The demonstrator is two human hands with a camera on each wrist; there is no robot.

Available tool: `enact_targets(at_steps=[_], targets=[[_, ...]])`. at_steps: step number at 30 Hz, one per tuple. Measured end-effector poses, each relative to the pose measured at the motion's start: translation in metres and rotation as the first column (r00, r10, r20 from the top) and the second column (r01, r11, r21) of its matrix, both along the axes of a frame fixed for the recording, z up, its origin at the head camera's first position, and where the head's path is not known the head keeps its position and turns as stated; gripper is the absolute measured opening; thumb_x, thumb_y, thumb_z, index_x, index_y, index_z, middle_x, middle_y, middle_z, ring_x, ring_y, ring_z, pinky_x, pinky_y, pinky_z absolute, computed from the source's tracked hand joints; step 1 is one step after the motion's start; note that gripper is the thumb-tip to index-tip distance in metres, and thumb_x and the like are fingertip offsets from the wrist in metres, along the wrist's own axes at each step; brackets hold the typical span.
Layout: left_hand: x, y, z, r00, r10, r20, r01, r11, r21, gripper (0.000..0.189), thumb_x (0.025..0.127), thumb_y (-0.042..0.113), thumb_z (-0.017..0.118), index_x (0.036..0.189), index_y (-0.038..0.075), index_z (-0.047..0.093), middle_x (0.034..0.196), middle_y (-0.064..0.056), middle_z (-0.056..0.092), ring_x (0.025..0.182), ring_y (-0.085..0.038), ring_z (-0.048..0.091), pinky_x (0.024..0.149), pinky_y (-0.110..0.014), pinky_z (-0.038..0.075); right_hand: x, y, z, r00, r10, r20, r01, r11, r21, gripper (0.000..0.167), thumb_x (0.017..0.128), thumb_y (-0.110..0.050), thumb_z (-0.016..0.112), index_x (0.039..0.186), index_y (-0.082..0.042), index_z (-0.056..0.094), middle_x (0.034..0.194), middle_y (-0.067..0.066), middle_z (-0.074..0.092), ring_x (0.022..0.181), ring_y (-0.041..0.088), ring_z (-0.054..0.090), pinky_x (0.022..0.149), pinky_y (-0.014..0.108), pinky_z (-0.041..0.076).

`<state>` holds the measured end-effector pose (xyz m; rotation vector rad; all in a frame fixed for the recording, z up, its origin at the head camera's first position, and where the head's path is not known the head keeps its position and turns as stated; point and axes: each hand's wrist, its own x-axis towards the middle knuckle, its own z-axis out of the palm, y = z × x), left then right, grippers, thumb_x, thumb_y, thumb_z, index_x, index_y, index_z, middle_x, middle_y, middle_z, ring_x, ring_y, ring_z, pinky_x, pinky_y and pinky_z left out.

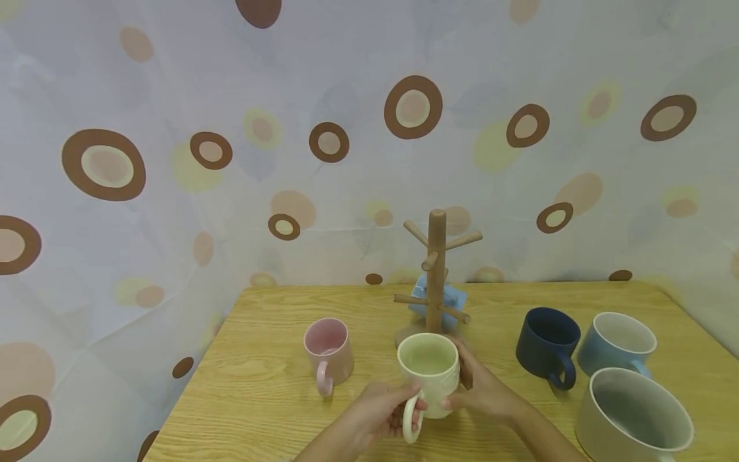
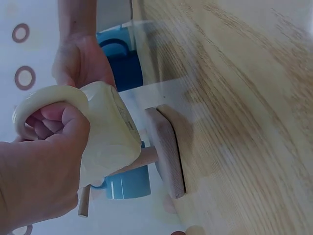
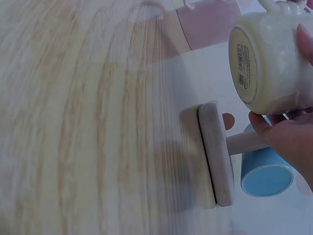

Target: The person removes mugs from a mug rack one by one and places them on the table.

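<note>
A cream mug point(image 1: 428, 378) is held up off the table between both hands, its opening facing up. My left hand point(image 1: 378, 414) grips its handle, the fingers curled through the loop in the left wrist view point(image 2: 54, 125). My right hand point(image 1: 482, 388) holds the mug's right side, fingers and thumb spread around the body. The mug's base point(image 3: 244, 63), with a printed label, shows in the right wrist view. Just behind the mug stands a wooden mug tree point(image 1: 437, 276) with several pegs. A light blue mug point(image 1: 455, 305) hangs on its far side, partly hidden by the post.
A pink mug point(image 1: 337, 359) stands to the left on the wooden table point(image 1: 242, 385). At the right are a navy mug point(image 1: 534, 353), a blue mug point(image 1: 606, 350) and a large grey mug point(image 1: 612, 417). A patterned curtain point(image 1: 346, 77) hangs behind the table.
</note>
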<state>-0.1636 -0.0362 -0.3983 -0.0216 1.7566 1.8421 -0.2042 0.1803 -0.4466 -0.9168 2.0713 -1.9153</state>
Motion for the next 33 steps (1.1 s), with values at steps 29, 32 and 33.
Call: enact_targets(at_steps=[29, 32, 33], targets=[[0.012, -0.017, -0.008, 0.966, 0.131, -0.221, -0.125, 0.991, 0.042, 0.040, 0.093, 0.018, 0.053, 0.092, -0.021, 0.058, 0.058, 0.008, 0.056, 0.058, -0.003, 0.053, 0.061, -0.016, 0.049, -0.009, 0.003, 0.044, 0.653, -0.525, -0.546, 0.750, 0.552, 0.366, 0.056, 0.090, -0.035, 0.059, 0.123, 0.009, 0.049, 0.117, 0.027, 0.056, 0.107, 0.041, 0.053, 0.086, 0.052, 0.048], [0.012, -0.019, -0.005, 0.964, 0.142, -0.223, -0.133, 0.990, 0.055, 0.039, 0.093, 0.019, 0.053, 0.090, -0.020, 0.059, 0.057, 0.008, 0.056, 0.057, -0.003, 0.053, 0.062, -0.017, 0.049, -0.019, 0.001, 0.039, 0.415, -0.383, -0.825, 0.853, 0.479, 0.207, 0.058, 0.094, -0.043, 0.047, 0.109, 0.013, 0.055, 0.104, 0.029, 0.060, 0.097, 0.043, 0.056, 0.081, 0.053, 0.050], [0.012, -0.020, -0.004, 0.964, 0.150, -0.219, -0.140, 0.988, 0.061, 0.038, 0.093, 0.018, 0.053, 0.090, -0.019, 0.059, 0.057, 0.008, 0.056, 0.057, -0.003, 0.053, 0.062, -0.018, 0.049, -0.022, 0.000, 0.038, 0.327, -0.344, -0.880, 0.871, 0.471, 0.140, 0.060, 0.095, -0.044, 0.042, 0.105, 0.013, 0.056, 0.098, 0.028, 0.062, 0.091, 0.042, 0.058, 0.078, 0.051, 0.051]])
